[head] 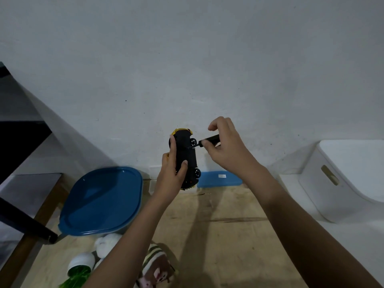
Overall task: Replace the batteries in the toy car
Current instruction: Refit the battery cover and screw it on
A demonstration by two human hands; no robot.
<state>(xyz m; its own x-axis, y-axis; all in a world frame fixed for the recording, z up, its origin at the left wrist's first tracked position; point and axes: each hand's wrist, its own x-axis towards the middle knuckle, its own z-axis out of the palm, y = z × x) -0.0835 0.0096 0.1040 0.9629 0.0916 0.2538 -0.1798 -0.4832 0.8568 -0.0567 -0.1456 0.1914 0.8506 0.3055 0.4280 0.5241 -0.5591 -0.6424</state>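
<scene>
My left hand (171, 177) grips a yellow toy car (186, 156), held up in front of the wall with its black underside facing me and its nose pointing up. Fingers wrap the left side, and the thumb lies on the underside. My right hand (225, 146) pinches a small black-handled screwdriver (209, 140). Its tip touches the middle of the car's underside, near the upper right wheel. No batteries are visible.
A blue-lidded container (101, 201) sits on the wooden surface (218, 235) to the left. A flat blue box (219, 178) lies against the wall behind the car. A white bin (349, 177) stands at right. Soft toys (158, 267) and a green bottle (80, 269) lie near me.
</scene>
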